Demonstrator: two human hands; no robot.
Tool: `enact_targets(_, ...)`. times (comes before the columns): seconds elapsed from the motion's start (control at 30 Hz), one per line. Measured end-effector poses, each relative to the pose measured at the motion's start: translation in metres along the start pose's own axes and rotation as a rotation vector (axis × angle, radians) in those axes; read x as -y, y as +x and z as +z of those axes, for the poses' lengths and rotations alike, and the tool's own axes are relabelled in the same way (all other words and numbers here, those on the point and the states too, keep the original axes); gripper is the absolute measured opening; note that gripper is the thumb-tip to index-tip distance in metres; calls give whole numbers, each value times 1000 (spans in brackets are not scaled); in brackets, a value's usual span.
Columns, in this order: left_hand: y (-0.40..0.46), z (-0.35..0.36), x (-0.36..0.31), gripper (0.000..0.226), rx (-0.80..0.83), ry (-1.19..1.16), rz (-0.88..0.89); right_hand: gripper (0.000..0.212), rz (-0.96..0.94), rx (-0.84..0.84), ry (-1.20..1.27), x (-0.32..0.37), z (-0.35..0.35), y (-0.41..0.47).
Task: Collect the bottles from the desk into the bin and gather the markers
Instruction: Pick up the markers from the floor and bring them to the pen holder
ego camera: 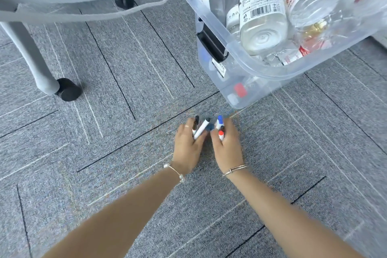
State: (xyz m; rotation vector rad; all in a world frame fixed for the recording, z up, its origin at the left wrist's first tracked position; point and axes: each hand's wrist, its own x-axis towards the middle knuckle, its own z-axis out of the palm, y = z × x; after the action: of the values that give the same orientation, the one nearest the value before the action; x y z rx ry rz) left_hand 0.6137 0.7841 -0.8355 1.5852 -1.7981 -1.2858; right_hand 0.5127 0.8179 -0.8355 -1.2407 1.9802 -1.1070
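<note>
Item one: my left hand (187, 147), low over the grey carpet floor (117, 123), fingers curled round two white markers with black caps (201, 129); one leans toward the other hand, the second stands nearly upright beside it. Item two: my right hand (227, 146), just beside the left and almost touching it, fingers closed round a blue-capped marker (219, 122) and a red-capped marker (221, 134), both pointing up and away from me; the picture is blurred here, so I cannot tell whether a third is in that grip. Item three: a clear plastic bin (236, 81) with a black latch (211, 45), standing on the carpet near and beyond the hands, to the right. Item four: bottles (260, 16) piled inside the bin, lying on their sides, clear with white and red labels; a red cap shows through the bin wall low down. Item five: grey chair legs on black castors (68, 89), well apart to the left. Item six: thin bracelets on both wrists.
</note>
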Motion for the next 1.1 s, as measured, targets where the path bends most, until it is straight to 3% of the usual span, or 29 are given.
enact_targets(0.07,-4,6,9,16,23,129,-48,10,11,88,-124,-15,5,-7)
enact_targets(0.13,-4,6,6,5,8,98,-78,10,12,101,-155,-19,6,-7)
enact_targets(0.27,-3,4,4,18,-18,126,-17,22,123,70,-1,-3,1,3)
enact_targets(0.33,-2,-4,-3,19,-36,88,-18,20,150,147,46,8,-7,7)
enact_targets(0.43,3,-24,-38,21,-95,52,33,15,42,276,38,40,-22,14)
enact_targets(0.6,-5,-64,-126,15,-167,47,100,21,6,250,64,122,-63,19)
enact_targets(0.8,-46,-127,-246,32,-125,-13,38,19,89,258,95,238,-138,18)
enact_targets(0.93,-67,-188,-347,31,-108,-139,-16,16,101,261,123,340,-197,22)
enact_targets(1.1,-79,-290,-508,40,-66,-147,-50,33,126,205,143,506,-288,42)
